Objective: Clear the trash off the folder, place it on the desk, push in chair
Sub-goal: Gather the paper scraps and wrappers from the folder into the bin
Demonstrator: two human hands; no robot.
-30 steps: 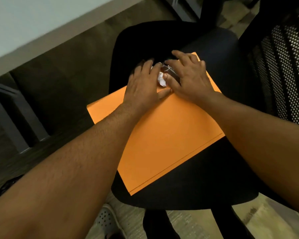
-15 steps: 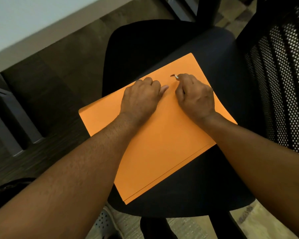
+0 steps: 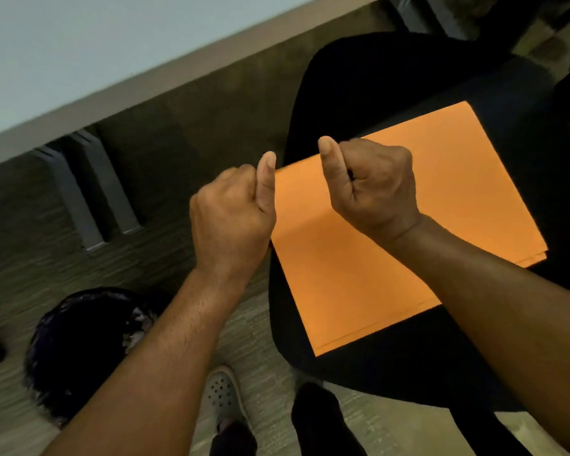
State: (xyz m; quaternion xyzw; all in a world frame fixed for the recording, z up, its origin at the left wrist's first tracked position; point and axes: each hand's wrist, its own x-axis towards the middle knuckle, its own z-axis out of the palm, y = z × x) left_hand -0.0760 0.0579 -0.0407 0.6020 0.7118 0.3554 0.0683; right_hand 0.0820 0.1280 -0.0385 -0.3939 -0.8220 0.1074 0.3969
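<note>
An orange folder (image 3: 359, 278) lies flat on the black seat of the office chair (image 3: 369, 80), and its visible surface is bare. My left hand (image 3: 234, 215) is held up as a closed fist with the thumb raised, just off the folder's left edge, above the floor. Over the folder's upper part my right hand (image 3: 372, 189) makes the same closed fist. The trash is hidden inside the fists; none shows on the folder.
The pale desk (image 3: 79, 44) runs across the upper left, with grey legs (image 3: 89, 195) under it. A round black bin (image 3: 89, 350) with a liner stands on the carpet at lower left. My shoe (image 3: 221, 396) is by the chair's front edge.
Both hands closed over the trash on the folder's far end, lifted off it and moved left. The view has swung left, bringing the bin into sight.
</note>
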